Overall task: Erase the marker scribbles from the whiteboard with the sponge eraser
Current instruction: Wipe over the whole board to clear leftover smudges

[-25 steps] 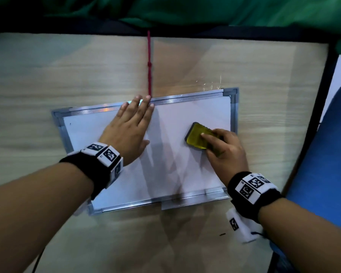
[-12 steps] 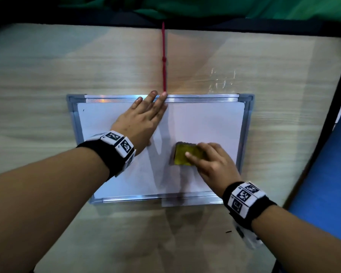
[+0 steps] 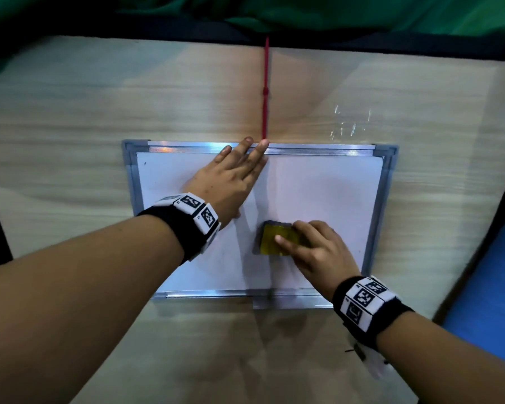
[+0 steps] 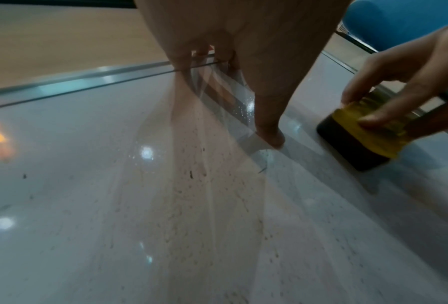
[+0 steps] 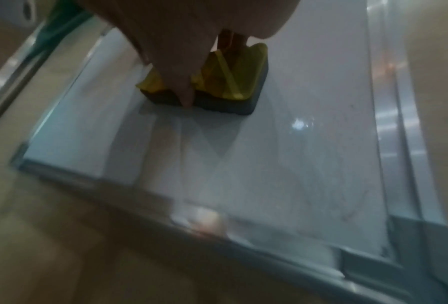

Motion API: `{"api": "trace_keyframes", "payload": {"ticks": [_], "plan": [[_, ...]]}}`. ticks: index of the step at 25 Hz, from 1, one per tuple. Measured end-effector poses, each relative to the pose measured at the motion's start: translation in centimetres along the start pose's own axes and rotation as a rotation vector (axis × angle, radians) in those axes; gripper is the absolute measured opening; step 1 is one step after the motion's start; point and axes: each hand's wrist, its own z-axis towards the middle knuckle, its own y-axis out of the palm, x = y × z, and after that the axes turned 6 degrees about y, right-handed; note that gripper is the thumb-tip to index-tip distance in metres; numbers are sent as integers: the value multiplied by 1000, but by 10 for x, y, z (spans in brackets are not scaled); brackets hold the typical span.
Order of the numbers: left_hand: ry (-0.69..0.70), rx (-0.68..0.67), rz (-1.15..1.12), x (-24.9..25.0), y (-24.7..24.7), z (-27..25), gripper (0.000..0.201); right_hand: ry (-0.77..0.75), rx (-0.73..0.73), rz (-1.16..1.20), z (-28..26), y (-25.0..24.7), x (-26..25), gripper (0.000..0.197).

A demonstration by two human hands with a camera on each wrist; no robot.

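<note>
A pale wood-grain table [image 3: 70,118] carries a rectangular white-surfaced whiteboard with a silver metal frame [image 3: 318,193], lying flat. On its far half the left hand [image 3: 228,179] rests palm down, fingers straight and together, their tips reaching the far frame rail. On the near right part of the board, the right hand [image 3: 318,252] grips a yellow-topped, dark-based sponge eraser [image 3: 274,237], 1 fingertip pressed on top, its dark base flat on the surface. Small dark specks [image 4: 191,174] dot the white surface. A thin red cord [image 3: 265,91] runs from the far table edge to the board.
</note>
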Motion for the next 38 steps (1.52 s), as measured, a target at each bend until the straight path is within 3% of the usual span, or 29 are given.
{"api": "trace_keyframes", "payload": {"ticks": [5, 8, 14, 16, 18, 20, 22, 28, 30, 31, 35, 38], "plan": [[5, 2, -26, 0, -4, -2, 117, 303, 267, 85, 62, -18, 15, 39], [-3, -10, -15, -1, -5, -3, 116, 175, 216, 80, 43, -2, -3, 34], [3, -19, -18, -1, -6, -1, 118, -115, -87, 49, -29, 24, -24, 24], [2, -20, -13, -1, -5, -1, 117, -130, -97, 41, -23, 17, -22, 23], [5, -15, -25, 0, -5, -2, 117, 18, 50, 71, 6, 5, -12, 28], [13, -6, -55, -1, -7, -2, 116, 272, 249, 131, 47, -10, -1, 36], [16, 7, -73, -2, -7, -2, 114, 406, 340, 163, 72, -13, -2, 39], [41, 22, -109, -4, -9, -1, 94, 184, 188, 111, 50, 8, -27, 32], [37, 17, -108, -5, -8, 0, 91, 72, 126, 120, 33, 17, -38, 19], [36, 12, -102, -6, -7, 0, 91, 3, 78, 131, 22, 23, -42, 10], [48, 19, -99, -5, -4, 0, 88, -175, -194, 83, -17, 30, -55, 6], [52, 34, -107, -5, -4, -1, 83, -53, -35, 104, 11, 19, -41, 14]]}}
